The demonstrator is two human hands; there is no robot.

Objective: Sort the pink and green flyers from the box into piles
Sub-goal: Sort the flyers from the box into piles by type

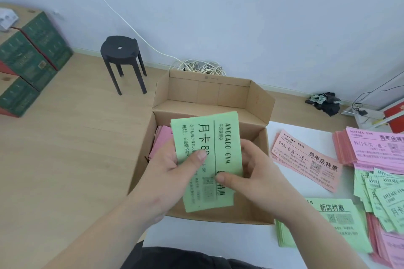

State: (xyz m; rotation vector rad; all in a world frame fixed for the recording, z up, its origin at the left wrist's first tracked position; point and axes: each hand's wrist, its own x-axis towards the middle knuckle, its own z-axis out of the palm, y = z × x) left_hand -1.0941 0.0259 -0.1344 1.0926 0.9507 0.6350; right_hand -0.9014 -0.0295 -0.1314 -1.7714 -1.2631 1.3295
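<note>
Left hand (pixel 175 166) and right hand (pixel 247 172) both clamp a thin stack of green flyers (pixel 220 137) above the open box (pixel 218 98), where pink flyers (pixel 162 140) lie. Sorting looks midway; the next move is probably carrying this stack right to the green pile (pixel 341 220) on the counter (pixel 347 183).

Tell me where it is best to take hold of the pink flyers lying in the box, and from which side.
Probably take the pink flyers at their exposed far end, coming from above: the box is open on top, its left wall stands close beside them, and the left hand with the green flyers covers their near part.
</note>
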